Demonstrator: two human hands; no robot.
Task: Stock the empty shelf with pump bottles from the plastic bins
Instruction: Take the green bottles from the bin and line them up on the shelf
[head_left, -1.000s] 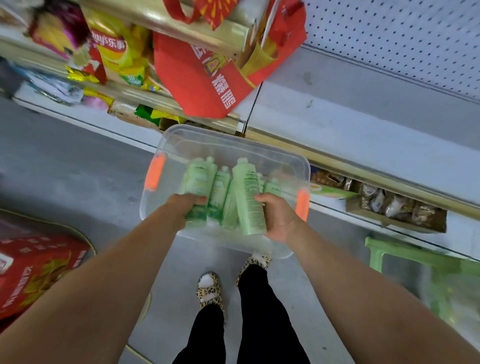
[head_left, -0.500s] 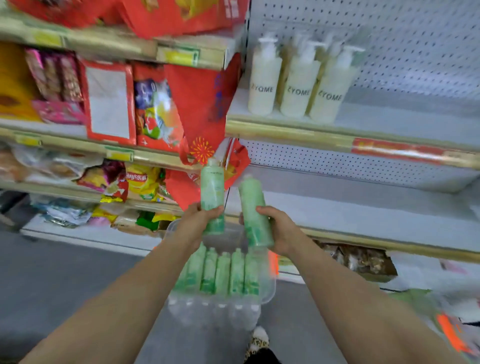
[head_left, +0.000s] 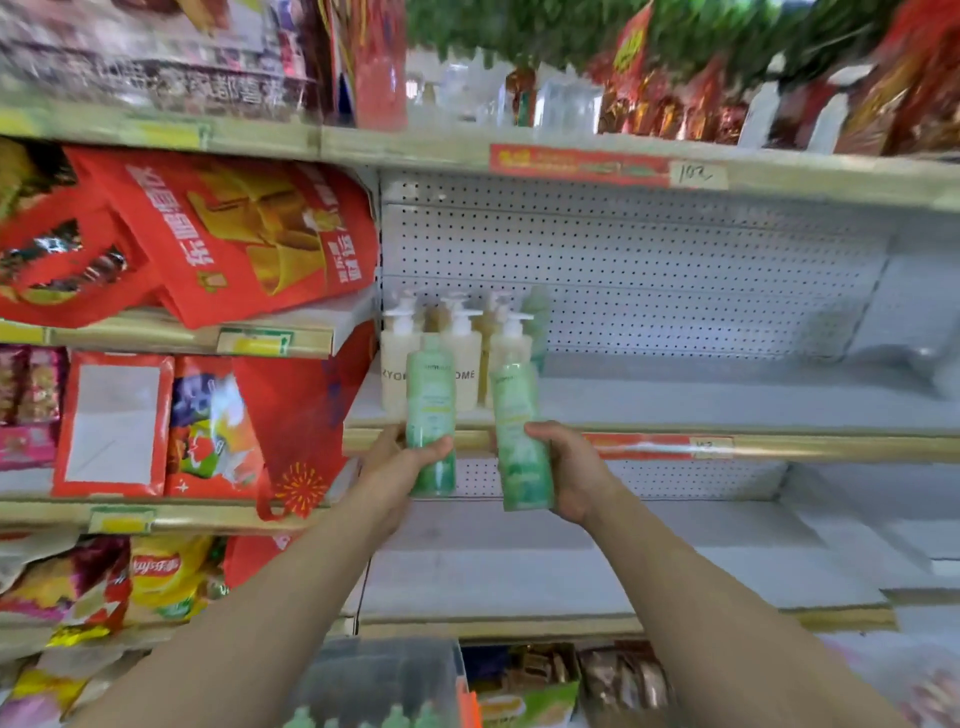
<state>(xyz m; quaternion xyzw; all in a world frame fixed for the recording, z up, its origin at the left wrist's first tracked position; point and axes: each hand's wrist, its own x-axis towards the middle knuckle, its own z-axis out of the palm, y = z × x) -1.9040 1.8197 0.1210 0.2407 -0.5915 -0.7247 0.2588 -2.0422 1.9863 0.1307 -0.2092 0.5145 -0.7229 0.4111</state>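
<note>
My left hand (head_left: 399, 467) grips a green bottle (head_left: 430, 410) upright in front of the shelf's yellow edge. My right hand (head_left: 571, 473) grips a second green bottle (head_left: 519, 436), tilted slightly left. Both bottles are raised to the white shelf (head_left: 701, 400), which is bare to the right. Several cream pump bottles (head_left: 462, 358) stand at the shelf's left end, with another green bottle (head_left: 537, 317) behind them. The clear plastic bin (head_left: 384, 680) with more green bottles sits low between my forearms.
Red gift bags (head_left: 228, 244) and snack packs (head_left: 156, 571) fill the shelves on the left, beside a vertical divider. A lower white shelf (head_left: 571, 566) is bare. The top shelf (head_left: 571, 150) holds red packages and clear bottles. Boxed goods (head_left: 571, 675) lie under the lowest shelf.
Both hands have lifted the two green bottles out of the bin up to the shelf with the cream pump bottles. The view has swung upward from the floor to the shelves.
</note>
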